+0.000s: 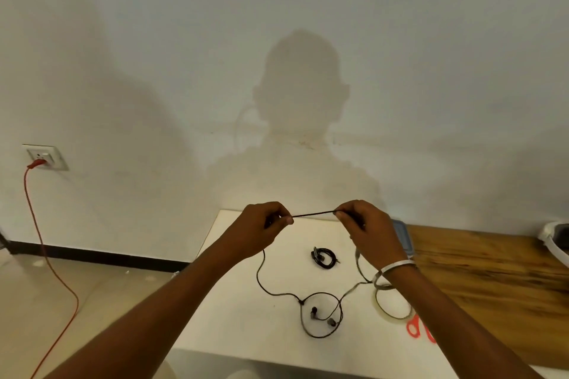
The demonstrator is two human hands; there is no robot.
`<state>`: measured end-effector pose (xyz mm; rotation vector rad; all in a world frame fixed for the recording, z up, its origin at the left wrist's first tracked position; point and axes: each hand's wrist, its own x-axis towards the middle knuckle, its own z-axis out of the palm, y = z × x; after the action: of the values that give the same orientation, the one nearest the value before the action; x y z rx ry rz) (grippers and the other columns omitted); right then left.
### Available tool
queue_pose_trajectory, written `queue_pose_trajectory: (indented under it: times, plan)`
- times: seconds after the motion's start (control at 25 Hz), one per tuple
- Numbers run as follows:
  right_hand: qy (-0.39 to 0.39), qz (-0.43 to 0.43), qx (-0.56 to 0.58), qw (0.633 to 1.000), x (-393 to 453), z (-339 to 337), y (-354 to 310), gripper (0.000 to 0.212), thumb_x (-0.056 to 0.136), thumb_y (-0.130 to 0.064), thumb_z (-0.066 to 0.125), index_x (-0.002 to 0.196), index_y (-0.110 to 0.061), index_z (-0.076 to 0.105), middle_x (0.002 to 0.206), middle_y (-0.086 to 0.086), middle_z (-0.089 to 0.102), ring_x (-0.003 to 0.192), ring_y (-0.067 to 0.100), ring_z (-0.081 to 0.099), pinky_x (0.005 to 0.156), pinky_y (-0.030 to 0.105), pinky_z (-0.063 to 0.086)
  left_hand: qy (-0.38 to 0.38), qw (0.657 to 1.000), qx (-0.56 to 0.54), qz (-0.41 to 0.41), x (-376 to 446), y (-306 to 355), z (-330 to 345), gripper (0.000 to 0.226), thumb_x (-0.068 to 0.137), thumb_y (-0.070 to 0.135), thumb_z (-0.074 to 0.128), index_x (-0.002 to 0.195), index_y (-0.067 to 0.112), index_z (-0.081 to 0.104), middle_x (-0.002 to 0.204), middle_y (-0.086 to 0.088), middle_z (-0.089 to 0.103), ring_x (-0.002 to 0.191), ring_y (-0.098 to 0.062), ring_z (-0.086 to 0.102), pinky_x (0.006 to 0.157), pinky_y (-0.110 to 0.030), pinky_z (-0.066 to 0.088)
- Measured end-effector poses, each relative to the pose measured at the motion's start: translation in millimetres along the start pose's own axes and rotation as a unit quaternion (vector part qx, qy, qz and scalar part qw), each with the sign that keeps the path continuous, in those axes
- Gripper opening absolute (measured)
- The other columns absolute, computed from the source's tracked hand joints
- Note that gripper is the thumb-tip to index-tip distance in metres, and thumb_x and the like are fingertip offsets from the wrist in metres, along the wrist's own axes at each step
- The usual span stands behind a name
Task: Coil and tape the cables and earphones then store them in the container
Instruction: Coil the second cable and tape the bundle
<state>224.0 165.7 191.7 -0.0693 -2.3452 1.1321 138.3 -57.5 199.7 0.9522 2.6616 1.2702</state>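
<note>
Head view: my hands, left (264, 229) and right (366, 226), pinch the earphone cord (312, 214) taut above the bench (234, 301).
Coiling hasn't begun; next I wind it, then reach the tape roll (392, 301) right of the earbuds (321, 315).

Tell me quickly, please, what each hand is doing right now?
Left hand: closed, fingers pinching the earphone cable.
Right hand: closed, pinching the same cable, stretched taut between both.
</note>
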Motion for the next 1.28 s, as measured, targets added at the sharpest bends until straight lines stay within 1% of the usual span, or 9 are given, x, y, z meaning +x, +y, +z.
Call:
queue_pose_trajectory:
  times: [0.16,0.28,0.4,0.6,0.68,0.92,1.04,1.12,1.28]
  plan:
    - [0.023,-0.001,-0.029,0.999,-6,-15,8,0.008,0.089,-0.020,0.061,0.092,-0.019,0.068,0.083,-0.009,0.066,0.078,0.000,0.060,0.067,0.002,0.042,0.025,0.999,0.026,0.002,-2,-10,-8,0.011,0.093,0.026,0.061,0.086,0.021,0.069,0.064,0.011,0.055,0.054,0.002,0.048,0.052,-0.011,0.037]
    - [-0.061,0.054,-0.042,0.996,-10,-22,23,0.008,0.089,-0.022,0.062,0.088,-0.020,0.069,0.069,-0.013,0.061,0.061,-0.005,0.055,0.057,0.008,0.042,0.085,0.995,0.039,-0.016,-3,-21,-10,0.011,0.093,0.025,0.061,0.086,0.020,0.069,0.065,0.011,0.056,0.055,0.000,0.050,0.054,-0.011,0.036]
    - [-0.119,0.083,-0.060,0.988,-15,-29,41,0.011,0.090,-0.022,0.060,0.088,-0.019,0.070,0.060,-0.014,0.056,0.052,0.002,0.051,0.051,0.012,0.039,0.129,0.990,0.033,-0.035,-4,-34,-15,0.012,0.092,0.021,0.062,0.087,0.013,0.069,0.068,0.011,0.058,0.057,0.004,0.052,0.056,-0.006,0.037]
    - [-0.133,0.088,-0.089,0.983,-18,-39,52,0.013,0.088,-0.029,0.062,0.096,-0.021,0.067,0.081,-0.006,0.066,0.075,0.008,0.061,0.065,0.016,0.046,0.167,0.984,0.036,-0.043,-6,-43,-18,0.012,0.093,0.019,0.062,0.086,0.011,0.068,0.068,0.003,0.056,0.053,-0.006,0.046,0.054,-0.012,0.035]
    - [-0.159,0.062,-0.134,0.976,-18,-45,51,0.007,0.088,-0.028,0.061,0.092,-0.024,0.066,0.077,-0.009,0.063,0.071,0.006,0.057,0.061,0.010,0.042,0.194,0.979,0.042,-0.045,-6,-49,-22,0.012,0.093,0.019,0.061,0.086,0.011,0.066,0.067,0.004,0.055,0.056,-0.006,0.046,0.057,-0.018,0.035]
    - [-0.090,-0.002,-0.182,0.979,-16,-56,36,0.013,0.091,-0.013,0.057,0.085,-0.004,0.065,0.069,0.000,0.058,0.063,0.003,0.050,0.060,0.003,0.039,0.201,0.977,0.043,-0.052,-13,-60,-27,0.015,0.095,0.023,0.059,0.087,0.012,0.065,0.060,0.002,0.051,0.055,-0.010,0.045,0.058,-0.023,0.036]
    - [-0.090,0.021,-0.192,0.977,-18,-52,44,0.015,0.091,-0.017,0.058,0.084,-0.006,0.066,0.069,0.003,0.061,0.061,0.007,0.053,0.053,0.010,0.038,0.178,0.981,0.008,-0.078,-19,-62,-25,0.015,0.095,0.026,0.058,0.086,0.016,0.065,0.057,0.000,0.046,0.051,-0.012,0.039,0.052,-0.016,0.032]
    - [-0.114,0.058,-0.202,0.971,-20,-45,55,0.013,0.091,-0.022,0.058,0.089,-0.012,0.066,0.065,-0.009,0.057,0.059,0.001,0.049,0.052,0.009,0.032,0.185,0.978,-0.020,-0.096,-21,-62,-24,0.013,0.095,0.027,0.059,0.086,0.020,0.066,0.058,-0.001,0.048,0.049,-0.009,0.040,0.048,-0.012,0.033]
    - [-0.123,0.064,-0.255,0.957,-18,-34,75,0.018,0.093,-0.023,0.055,0.092,-0.010,0.068,0.070,-0.007,0.055,0.059,0.005,0.047,0.052,0.010,0.028,0.231,0.969,0.091,-0.007,-23,-74,-29,0.008,0.090,0.012,0.063,0.091,0.018,0.067,0.077,-0.001,0.057,0.066,-0.009,0.050,0.065,-0.017,0.040]
